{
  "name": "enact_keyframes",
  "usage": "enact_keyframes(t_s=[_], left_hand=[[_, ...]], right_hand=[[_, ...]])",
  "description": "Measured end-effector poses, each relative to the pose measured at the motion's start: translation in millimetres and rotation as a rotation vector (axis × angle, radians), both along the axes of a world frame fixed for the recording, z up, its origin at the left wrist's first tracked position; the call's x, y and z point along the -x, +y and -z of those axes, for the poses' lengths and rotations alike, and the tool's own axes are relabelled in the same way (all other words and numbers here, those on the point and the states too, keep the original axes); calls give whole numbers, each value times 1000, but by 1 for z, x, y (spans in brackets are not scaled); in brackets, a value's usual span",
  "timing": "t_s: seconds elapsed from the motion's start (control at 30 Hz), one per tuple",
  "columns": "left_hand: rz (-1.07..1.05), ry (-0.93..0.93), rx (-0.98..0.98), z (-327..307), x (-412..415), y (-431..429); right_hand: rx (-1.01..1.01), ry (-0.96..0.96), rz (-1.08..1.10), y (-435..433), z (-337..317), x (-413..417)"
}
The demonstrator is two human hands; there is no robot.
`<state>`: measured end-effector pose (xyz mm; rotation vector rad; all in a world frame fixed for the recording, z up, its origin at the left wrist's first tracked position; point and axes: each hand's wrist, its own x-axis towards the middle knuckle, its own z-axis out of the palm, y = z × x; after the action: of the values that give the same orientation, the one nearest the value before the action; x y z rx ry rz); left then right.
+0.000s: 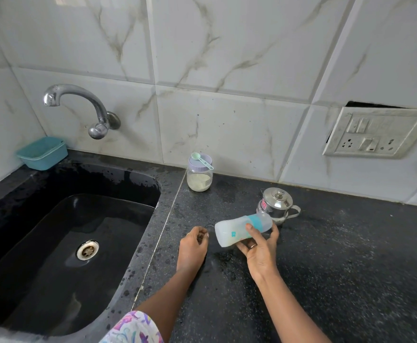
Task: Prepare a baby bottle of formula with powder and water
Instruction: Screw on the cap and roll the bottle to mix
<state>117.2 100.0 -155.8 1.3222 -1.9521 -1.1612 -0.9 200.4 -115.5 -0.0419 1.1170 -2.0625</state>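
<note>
Where the black counter begins at the far left, a teal plastic basket (41, 153) sits in the corner beneath a curved steel tap (79, 107). Below them lies a deep black sink (41, 219), its walls wet and its drain (87, 249) uncovered.

Just right of the sink's rim, the left hand (192, 246) rests on the speckled countertop (351, 256). Its fingers are curled under, and I cannot tell whether they pinch anything. It seems parked there to steady the person.

Behind it, against the wall tiles, stands a clear jar of pale powder (200, 175) with a teal scoop (201, 160) laid across its lilac lid. It looks closed and set back out of the way.

The baby bottle (239, 230) is in the right hand (259, 248), above the counter. The thumb presses over its front and the fingers wrap beneath. The bottle lies nearly on its side, base left, capped teal-collared end right, with cloudy liquid inside. It is probably being tilted or shaken to mix, which would put the task near its end.

Just behind the bottle's cap stands a small lidded steel pot (276, 203), close enough to be knocked by a wide swing. A wall socket plate (375, 132) hangs farther right. The counter to the right and toward the person offers the most room, while the sink edge limits movement to the left.
</note>
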Motion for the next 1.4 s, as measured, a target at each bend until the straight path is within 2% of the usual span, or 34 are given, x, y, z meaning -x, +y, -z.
enact_keyframes(t_s=[0.13,0.23,0.37,0.53,0.67,0.8,0.93,1.07,1.2,1.4], left_hand=[[2,3,9,2,-1,-1],[5,6,5,2,-1,0],[12,2,8,-1,-1,0],[5,5,-2,0,-1,1],[4,16,-13,0,-2,0],[-1,10,-9,1,-2,0],[-7,13,-18,2,-1,0],[-3,15,-12,2,-1,0],[-7,11,-15,2,-2,0],[3,11,-13,2,-1,0]], right_hand=[[-9,38,-52,-1,0,0],[21,-8,13,-3,0,1],[-6,94,-76,-5,-1,-1],[18,-7,18,-7,2,-4],[-19,81,-83,-4,2,-5],[6,-17,21,-3,5,-3],[-28,71,-60,0,0,-4],[6,-33,81,-1,4,-2],[-36,39,-54,1,4,-3],[-25,-31,23,-1,6,-2]])
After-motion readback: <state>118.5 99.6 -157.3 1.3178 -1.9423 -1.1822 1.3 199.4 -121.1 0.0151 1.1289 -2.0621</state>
